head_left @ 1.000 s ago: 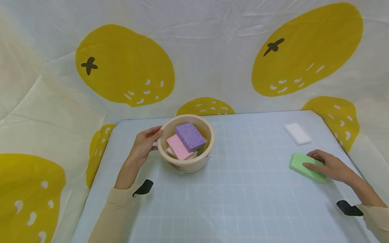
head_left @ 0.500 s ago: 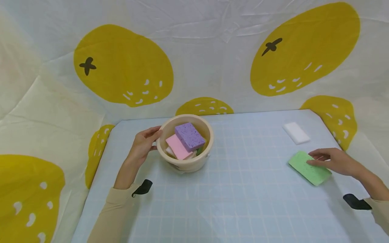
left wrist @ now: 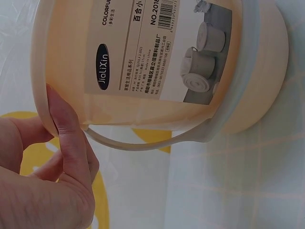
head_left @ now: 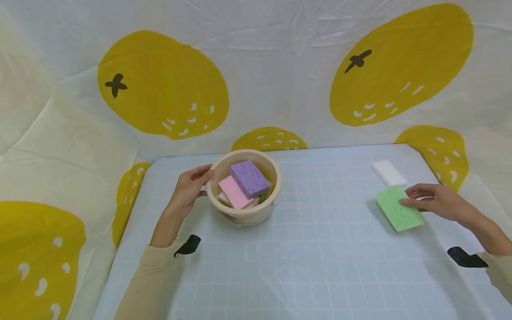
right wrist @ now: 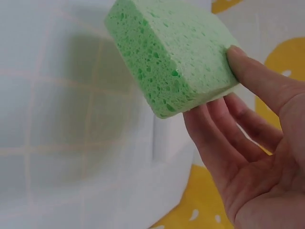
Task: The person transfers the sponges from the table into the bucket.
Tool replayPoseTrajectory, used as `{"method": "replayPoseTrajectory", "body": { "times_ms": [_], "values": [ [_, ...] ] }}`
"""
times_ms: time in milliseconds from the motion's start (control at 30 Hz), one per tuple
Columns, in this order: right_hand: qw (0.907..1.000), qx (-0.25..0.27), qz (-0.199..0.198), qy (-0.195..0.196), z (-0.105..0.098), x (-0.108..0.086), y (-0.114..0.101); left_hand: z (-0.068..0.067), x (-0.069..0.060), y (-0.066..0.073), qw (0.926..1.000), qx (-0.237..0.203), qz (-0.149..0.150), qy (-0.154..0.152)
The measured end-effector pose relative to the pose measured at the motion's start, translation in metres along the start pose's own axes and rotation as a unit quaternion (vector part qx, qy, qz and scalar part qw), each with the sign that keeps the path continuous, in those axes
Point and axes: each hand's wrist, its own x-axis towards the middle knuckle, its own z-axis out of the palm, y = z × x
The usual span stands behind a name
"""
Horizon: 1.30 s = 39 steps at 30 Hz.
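At the right of the head view my right hand point(head_left: 440, 202) pinches a green sponge point(head_left: 398, 209) between thumb and fingers. The right wrist view shows the sponge point(right wrist: 190, 52) tilted and off the table, its shadow below it. My left hand point(head_left: 188, 189) grips the rim of a cream bucket point(head_left: 248, 218) on its left side. In the left wrist view the thumb and fingers pinch that rim, beside the bucket's label point(left wrist: 157, 52) and its hanging handle point(left wrist: 143, 143). Inside the bucket lie a purple sponge point(head_left: 250, 179) on top and a pink sponge point(head_left: 235, 193) partly under it.
A white sponge-like block point(head_left: 388, 173) lies on the table behind the green sponge. The table point(head_left: 304, 262) has a pale blue gridded cover. A light sheet with yellow fruit prints point(head_left: 164, 84) rises behind and at both sides.
The right hand has lifted the green sponge off the table and tilted it, bringing it slightly up and nearer the white block. The left hand and bucket have stayed in place.
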Motion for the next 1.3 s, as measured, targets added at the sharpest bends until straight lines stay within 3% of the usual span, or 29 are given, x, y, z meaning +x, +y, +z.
{"method": "replayPoseTrajectory", "body": {
  "times_ms": [433, 1033, 1300],
  "values": [
    [0.9989, 0.035, 0.029, 0.004, -0.016, 0.015, -0.033, 0.0, 0.0, 0.0, 1.0, 0.002, -0.008, 0.001],
    [0.9979, 0.057, 0.026, 0.014, -0.027, 0.036, -0.084, 0.001, -0.001, 0.001, 1.0, -0.003, 0.001, 0.005],
    [0.9953, 0.093, 0.007, 0.026, -0.025, 0.047, -0.108, 0.002, -0.001, 0.0, 0.9999, -0.01, 0.004, 0.006]
  ]
}}
